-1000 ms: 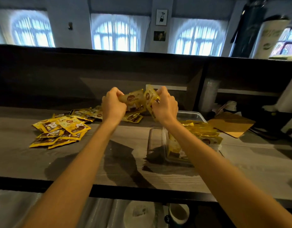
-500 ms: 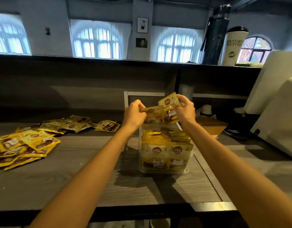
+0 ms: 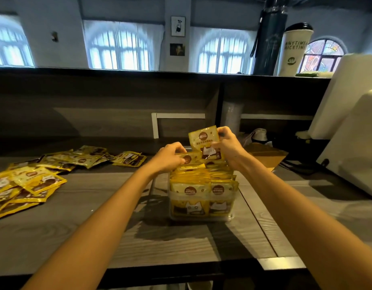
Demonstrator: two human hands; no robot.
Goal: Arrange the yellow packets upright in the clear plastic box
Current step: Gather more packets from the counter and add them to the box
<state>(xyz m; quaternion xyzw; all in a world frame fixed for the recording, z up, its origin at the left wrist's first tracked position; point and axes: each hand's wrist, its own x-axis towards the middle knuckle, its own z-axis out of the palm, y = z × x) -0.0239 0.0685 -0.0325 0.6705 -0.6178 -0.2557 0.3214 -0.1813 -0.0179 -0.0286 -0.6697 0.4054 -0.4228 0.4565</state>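
Observation:
A clear plastic box [image 3: 201, 218] stands on the wooden counter, packed with upright yellow packets [image 3: 201, 185] in two rows. My right hand [image 3: 228, 146] holds one yellow packet [image 3: 204, 139] upright over the box's far end, its lower part among the packets. My left hand [image 3: 170, 156] grips another yellow packet [image 3: 187, 159] at the far left of the box. More loose yellow packets [image 3: 28, 185] lie flat in a heap on the counter to the left, and several others [image 3: 92, 156] lie further back.
A brown cardboard piece [image 3: 264, 155] lies just right of the box behind my right hand. A large white machine [image 3: 352, 147] fills the right side. A dark flask [image 3: 266, 38] and a white cup [image 3: 294, 49] stand on the raised ledge.
Both hands have come down from above the counter to the box's far end. The packets they hold have gone from tilted in the air to upright and partly into the box.

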